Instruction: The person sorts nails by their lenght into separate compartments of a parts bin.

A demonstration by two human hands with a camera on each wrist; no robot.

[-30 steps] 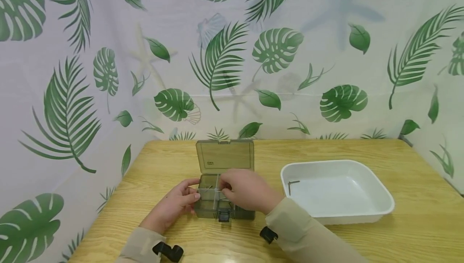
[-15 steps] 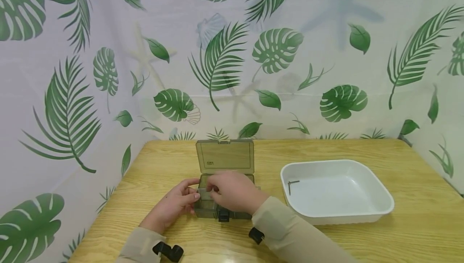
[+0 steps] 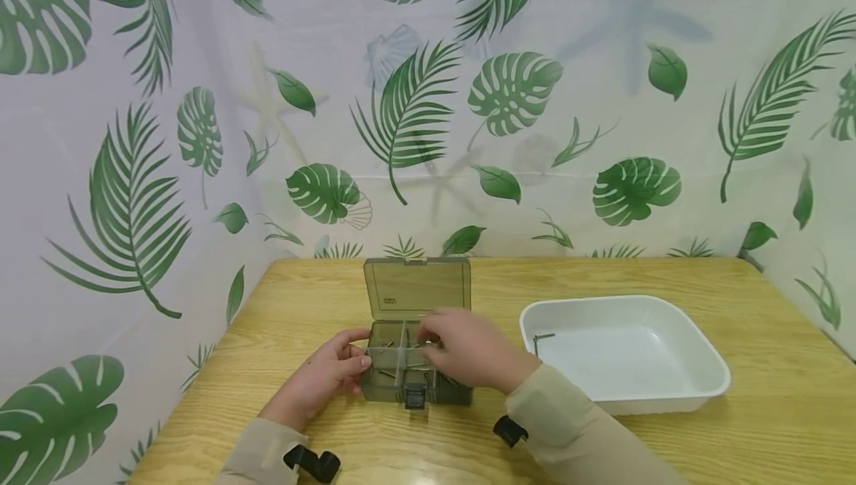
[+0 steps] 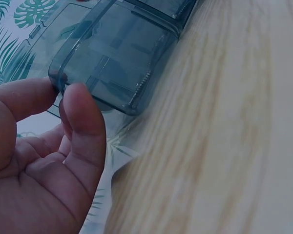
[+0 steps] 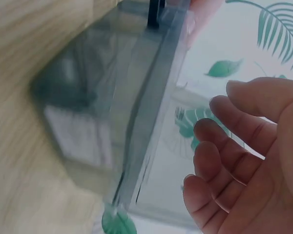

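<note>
A smoky, see-through plastic compartment box (image 3: 383,393) stands on the table with its lid (image 3: 417,288) raised at the back. My left hand (image 3: 332,368) grips the box's left wall between thumb and fingers. In the left wrist view a threaded screw (image 4: 140,88) shows through the plastic. Thin screws also lie in several compartments, including one screw (image 3: 387,373) at the front left. Over the right-hand compartments hovers my right hand (image 3: 471,347), its fingers loosely bent. From the right wrist, the fingertips (image 5: 206,127) stand apart from the thumb, with nothing between them.
To the right of the box is a white plastic tray (image 3: 622,396), with a couple of thin screws (image 3: 536,344) at its left end. The wooden table (image 3: 401,448) meets a leaf-printed cloth (image 3: 568,99) behind and at both sides.
My right hand moved left over the left compartments, then back to the right. A screw now shows in the front left compartment. My left hand kept its grip.
</note>
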